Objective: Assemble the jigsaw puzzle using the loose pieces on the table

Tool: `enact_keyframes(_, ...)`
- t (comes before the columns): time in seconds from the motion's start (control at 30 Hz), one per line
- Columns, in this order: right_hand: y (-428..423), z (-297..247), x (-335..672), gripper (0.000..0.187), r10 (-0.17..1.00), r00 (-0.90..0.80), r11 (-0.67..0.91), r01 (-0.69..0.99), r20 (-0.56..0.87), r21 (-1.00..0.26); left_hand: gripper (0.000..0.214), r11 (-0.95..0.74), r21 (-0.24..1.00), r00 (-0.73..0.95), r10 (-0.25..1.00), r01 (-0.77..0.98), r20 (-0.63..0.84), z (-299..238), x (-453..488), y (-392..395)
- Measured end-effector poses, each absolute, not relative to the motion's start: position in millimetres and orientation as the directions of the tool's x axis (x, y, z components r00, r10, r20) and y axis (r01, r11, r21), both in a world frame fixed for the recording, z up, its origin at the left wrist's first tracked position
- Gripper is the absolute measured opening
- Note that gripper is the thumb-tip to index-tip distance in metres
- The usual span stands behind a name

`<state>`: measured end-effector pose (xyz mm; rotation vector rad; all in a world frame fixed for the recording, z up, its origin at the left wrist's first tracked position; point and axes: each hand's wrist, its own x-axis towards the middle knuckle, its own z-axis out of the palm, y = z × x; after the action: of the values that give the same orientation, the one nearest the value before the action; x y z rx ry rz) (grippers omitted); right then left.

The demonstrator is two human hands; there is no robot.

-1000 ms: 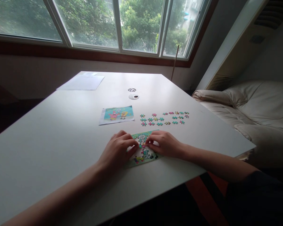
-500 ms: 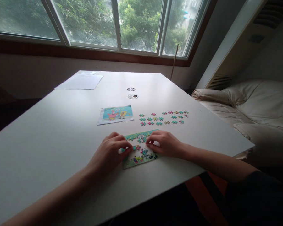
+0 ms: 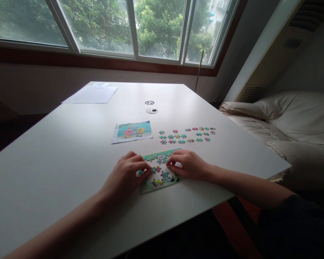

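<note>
Jigsaw board (image 3: 148, 188): one, flat on the white bench (image 3: 56, 162), near its front edge, between the two hands. Upper and lower bands filled with joined pieces; white backing showed across the middle, that part not yet filled. Left and right ends largely covered by fingers, so their state could not be fairly judged.

Joined cluster (image 3: 157, 168): a few teal, pink and yellow pieces, over the white middle.

Left hand (image 3: 152, 168): thumb and forefinger pinched together on the cluster's left end.

Right hand (image 3: 166, 165): thumb and forefinger tips close together over the board's right part; whether a piece was between them could not be told.

Loose pieces (image 3: 183, 136): about twenty, in uneven rows beyond the board and to the right, spaced apart, none fitted.

Picture sheet (image 3: 132, 130): one, printed with cartoon figures, flat beyond the left hand, left of the rows.

Edges and room: the bench's front edge slanted just below the board; its right corner pointed towards a pale sofa (image 3: 299, 126). A narrow strip of bench separated board from rows; a broad stretch of surface ran left of the left hand. Far end: two round fittings (image 3: 151, 110) and white paper (image 3: 90, 94), well apart from the board.
</note>
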<state>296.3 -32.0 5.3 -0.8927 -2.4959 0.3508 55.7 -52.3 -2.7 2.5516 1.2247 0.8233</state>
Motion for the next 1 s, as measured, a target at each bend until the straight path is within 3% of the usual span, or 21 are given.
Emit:
enact_keyframes(0.33,-34.6,6.2,287.2,0.015,0.628,-0.661,0.776,0.491,0.411,-0.395,0.014,-0.692,0.341,0.47,0.698,0.636,0.54,7.1,63.7,-58.8)
enact_keyframes(1.0,-29.0,18.7,304.0,0.011,0.603,-0.658,0.798,0.493,0.451,-0.347,0.017,-0.657,0.361,0.475,0.74,0.662,0.476,4.6,59.6,-58.0)
